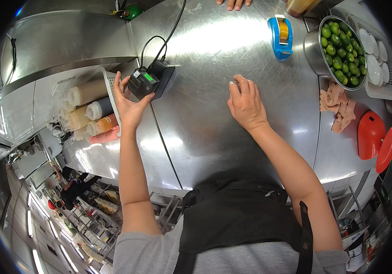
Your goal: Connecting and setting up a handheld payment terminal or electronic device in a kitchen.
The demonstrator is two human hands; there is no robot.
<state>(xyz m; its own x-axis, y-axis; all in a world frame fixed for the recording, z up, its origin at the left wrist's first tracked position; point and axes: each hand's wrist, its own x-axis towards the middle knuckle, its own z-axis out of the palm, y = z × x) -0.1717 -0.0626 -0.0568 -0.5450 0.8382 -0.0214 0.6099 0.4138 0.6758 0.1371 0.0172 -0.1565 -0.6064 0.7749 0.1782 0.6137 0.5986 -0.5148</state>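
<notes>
My left hand (129, 108) is closed around a black boxy device (143, 84), its thumb on the near side and its fingers on the left. A small bright green patch shows on the device's top, and black cables (165, 43) run up from it. A larger black block (163, 76) sits right against the device, on the steel counter (196, 123). My right hand (247, 103) rests on the counter's middle with its fingers curled in, and nothing shows in them.
Squeeze bottles (88, 93) lie in a white basket at left. A blue tape dispenser (280, 39), a pot of limes (342, 55), white dishes (375, 59), a pinkish cloth (336, 106) and red plastic pieces (371, 134) are at right. Another person's fingers (234, 4) touch the far edge.
</notes>
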